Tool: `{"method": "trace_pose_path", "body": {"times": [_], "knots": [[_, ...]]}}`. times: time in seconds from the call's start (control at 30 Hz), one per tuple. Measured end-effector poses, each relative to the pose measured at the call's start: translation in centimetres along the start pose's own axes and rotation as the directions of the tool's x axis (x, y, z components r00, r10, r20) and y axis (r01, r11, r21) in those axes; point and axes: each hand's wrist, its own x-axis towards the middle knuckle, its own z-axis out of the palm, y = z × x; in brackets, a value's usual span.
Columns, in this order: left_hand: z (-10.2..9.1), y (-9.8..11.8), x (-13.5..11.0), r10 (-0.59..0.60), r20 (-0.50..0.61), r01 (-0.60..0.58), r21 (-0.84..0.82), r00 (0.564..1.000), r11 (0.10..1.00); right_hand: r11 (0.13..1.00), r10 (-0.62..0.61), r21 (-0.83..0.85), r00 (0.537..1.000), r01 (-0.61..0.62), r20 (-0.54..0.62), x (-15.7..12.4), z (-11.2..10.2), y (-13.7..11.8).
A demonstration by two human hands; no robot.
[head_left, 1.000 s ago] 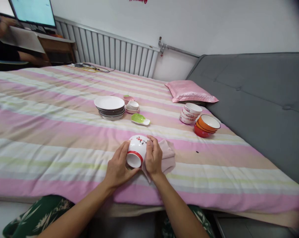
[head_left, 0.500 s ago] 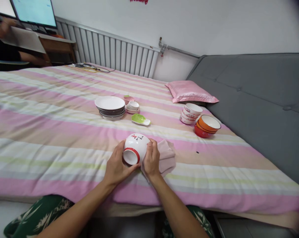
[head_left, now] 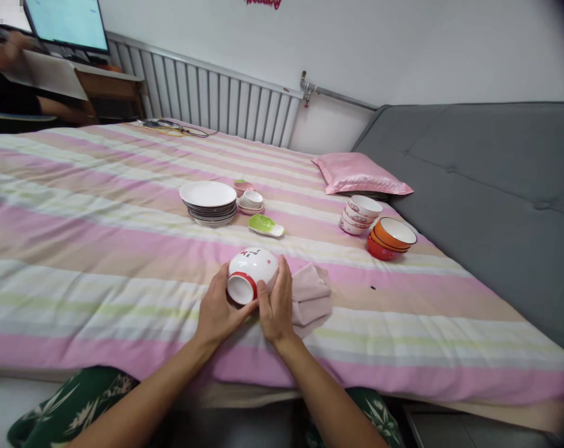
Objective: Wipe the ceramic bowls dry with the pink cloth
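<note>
A white bowl (head_left: 258, 264) with a red foot ring and printed characters is tipped on its side, its base toward me. My left hand (head_left: 216, 311) grips its left side, the thumb under the foot. On the bowl's right side, my right hand (head_left: 277, 305) is wrapped with its thumb near the red ring. The bowl's mouth faces away and is hidden. Just right of my right hand lies a crumpled pinkish cloth (head_left: 312, 298) on the striped bedspread (head_left: 160, 298). Beyond the bowl sits a green leaf-shaped dish (head_left: 266, 226).
Farther back stand a stack of plates (head_left: 210, 202) and small dishes (head_left: 251, 200). To the right are stacked white bowls (head_left: 359, 214) and orange-red bowls (head_left: 389, 239). A pink pillow (head_left: 361, 172) lies by the grey headboard (head_left: 487, 186). A person (head_left: 11, 68) sits at a desk, far left.
The bowl has shifted slightly left and turned in my hands. My right hand has moved left, its thumb now nearer the foot ring, and more of the cloth lies apart from it.
</note>
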Motion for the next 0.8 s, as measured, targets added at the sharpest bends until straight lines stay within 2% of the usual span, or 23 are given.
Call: {"method": "trace_pose_path", "body": {"times": [0.2, 0.5, 0.63, 0.8], "knots": [[0.0, 0.0, 0.1, -0.023, 0.010, 0.023, -0.002, 1.000, 1.000, 0.977, -0.135, -0.166, 0.991, 0.136, 0.017, -0.7, 0.4, -0.6], [-0.1, 0.2, 0.1, -0.044, 0.006, 0.044, 0.006, 0.999, 0.999, 0.950, -0.301, -0.082, 0.953, 0.300, -0.003, -0.2, 0.4, 0.2], [0.0, -0.3, -0.2, 0.010, 0.000, -0.010, 0.027, 1.000, 1.000, 0.891, -0.432, -0.138, 0.901, 0.433, 0.037, -0.2, 0.2, 0.1], [0.3, -0.9, -0.5, 0.096, 0.020, -0.096, -0.003, 0.995, 0.995, 0.806, -0.541, -0.195, 0.829, 0.559, 0.141, -0.4, -0.3, -1.4]]}}
